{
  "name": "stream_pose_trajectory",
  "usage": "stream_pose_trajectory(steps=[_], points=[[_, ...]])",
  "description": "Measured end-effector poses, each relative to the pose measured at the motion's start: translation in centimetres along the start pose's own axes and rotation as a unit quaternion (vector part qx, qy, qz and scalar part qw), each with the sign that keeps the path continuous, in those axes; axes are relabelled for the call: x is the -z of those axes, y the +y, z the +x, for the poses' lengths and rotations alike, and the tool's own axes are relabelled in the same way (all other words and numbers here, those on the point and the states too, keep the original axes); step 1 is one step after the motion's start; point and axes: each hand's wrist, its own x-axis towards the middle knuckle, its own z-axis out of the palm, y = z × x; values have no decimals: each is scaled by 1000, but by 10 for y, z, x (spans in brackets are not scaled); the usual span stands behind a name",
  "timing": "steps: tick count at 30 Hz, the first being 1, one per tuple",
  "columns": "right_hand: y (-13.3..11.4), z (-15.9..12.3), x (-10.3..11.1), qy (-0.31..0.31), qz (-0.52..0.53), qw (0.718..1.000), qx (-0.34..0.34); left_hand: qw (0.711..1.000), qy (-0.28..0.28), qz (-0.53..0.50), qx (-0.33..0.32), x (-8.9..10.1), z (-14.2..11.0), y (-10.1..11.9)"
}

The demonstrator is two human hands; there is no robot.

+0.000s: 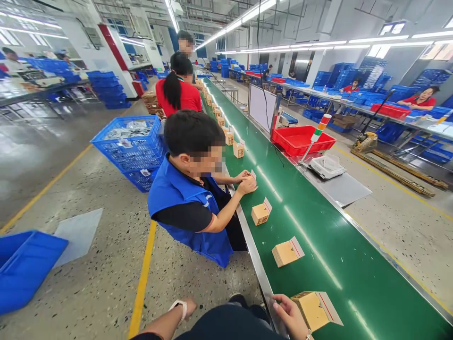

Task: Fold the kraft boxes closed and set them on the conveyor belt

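The right hand (290, 317), half open, sits at the near edge of the green belt (339, 226), fingers (283, 302) against a corner of a cardboard box (309, 311); the left hand (184, 308), loosely curled, holds nothing, out over the floor (88, 283); more boxes (261, 212) line the belt

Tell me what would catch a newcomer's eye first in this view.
A long green conveyor belt runs from the bottom right into the distance, carrying a line of small cardboard boxes, the nearest box right beside the wearer's right hand. At the belt's near edge, a co-worker in a blue vest has both hands on a box. Stacked blue crates stand left of that co-worker, and a bright red tub sits across the belt.
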Motion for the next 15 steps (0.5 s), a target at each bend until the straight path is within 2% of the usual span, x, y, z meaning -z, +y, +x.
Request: stream_pose_trajectory(steps=[4, 7, 9, 11, 15], points=[[1, -4, 5, 13, 36, 999, -10, 998, -16, 10, 60, -1, 28, 21], [-3, -18, -13, 52, 55, 997, -3, 997, -23, 45, 50, 4, 41, 35], [-4, -33, -36, 93, 59, 994, -3, 996, -37, 81, 11, 9, 43, 47], [-4, -48, -63, 136, 39, 989, -38, 988, -59, 130, -55, 16, 43, 59], [-7, -68, -109, 165, -53, 963, -204, 949, -133, 192, -211, 31, 60, 80]])
